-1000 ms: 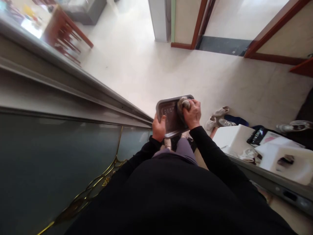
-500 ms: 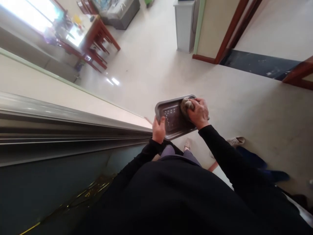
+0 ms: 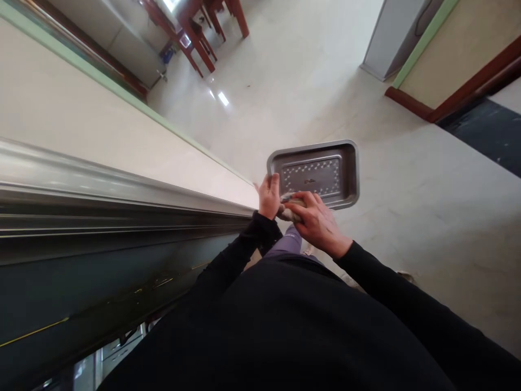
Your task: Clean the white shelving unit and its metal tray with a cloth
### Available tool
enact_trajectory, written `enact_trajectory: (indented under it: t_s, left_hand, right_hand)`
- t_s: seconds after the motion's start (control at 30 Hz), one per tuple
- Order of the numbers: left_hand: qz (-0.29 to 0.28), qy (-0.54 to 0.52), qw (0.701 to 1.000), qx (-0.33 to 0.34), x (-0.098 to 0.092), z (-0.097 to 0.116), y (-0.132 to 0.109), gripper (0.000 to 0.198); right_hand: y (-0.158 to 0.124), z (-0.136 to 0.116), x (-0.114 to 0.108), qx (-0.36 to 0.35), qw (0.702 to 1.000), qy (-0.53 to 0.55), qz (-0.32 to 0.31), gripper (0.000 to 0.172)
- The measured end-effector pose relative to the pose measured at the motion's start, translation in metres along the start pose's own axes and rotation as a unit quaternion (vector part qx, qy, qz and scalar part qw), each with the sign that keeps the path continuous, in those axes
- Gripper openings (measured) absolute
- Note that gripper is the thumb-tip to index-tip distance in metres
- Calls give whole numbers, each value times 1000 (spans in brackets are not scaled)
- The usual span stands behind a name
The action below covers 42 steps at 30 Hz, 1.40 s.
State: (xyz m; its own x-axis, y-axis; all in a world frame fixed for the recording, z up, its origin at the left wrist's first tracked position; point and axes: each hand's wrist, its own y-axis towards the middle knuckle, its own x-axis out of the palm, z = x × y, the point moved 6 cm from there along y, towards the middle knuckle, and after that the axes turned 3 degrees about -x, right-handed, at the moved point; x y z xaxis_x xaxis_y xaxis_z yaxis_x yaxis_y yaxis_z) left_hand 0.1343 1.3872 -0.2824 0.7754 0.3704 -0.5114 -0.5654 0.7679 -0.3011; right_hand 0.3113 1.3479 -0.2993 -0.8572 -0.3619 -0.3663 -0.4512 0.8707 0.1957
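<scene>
A grey metal baking tray with rounded corners and a pattern of light marks on its bottom is held up in front of my body. My left hand grips its left end, the thumb over the rim. Bunched in my right hand is a greyish-beige cloth, pressed against the tray's near rim close to my left hand. Part of the cloth is hidden under the right fingers. The inside of the tray is in plain view.
Along my left runs a wall with a metal-edged sliding frame. Wooden table legs stand at the far left. A white cabinet and a door frame are at the right. Pale shiny floor spreads beyond the tray.
My right hand with the cloth has moved from the tray's inner right side to its near left rim. The view has turned, and the tray's whole inside now shows.
</scene>
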Motion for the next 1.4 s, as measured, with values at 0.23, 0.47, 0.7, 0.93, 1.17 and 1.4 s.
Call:
enact_trajectory:
  t_s: [0.23,0.47,0.7,0.93,1.17,1.4]
  left_hand:
    - [-72,-28,997,-22,22,21,-19,46]
    - [-37,-71,996,-41,10,16,-11,63]
    - [-92,-116,989,-23,22,28,-11,59]
    - [-23,-153,986,-58,5,10,15,49]
    - [-67,-160,984,-50,39,58,0,23]
    - [-100,-203,974,-26,61,108,-31,27]
  right_hand:
    - [59,19,-31,67,993,-52,83,53]
    - [20,-16,-27,-20,998,-48,-36,49]
    - [84,3,-53,51,995,-82,23,54]
    - [71,-21,-25,24,984,-21,-178,44]
    - [36,-25,-103,38,997,-62,-37,32]
    - [27,-63,-95,0,981,-139,138,37]
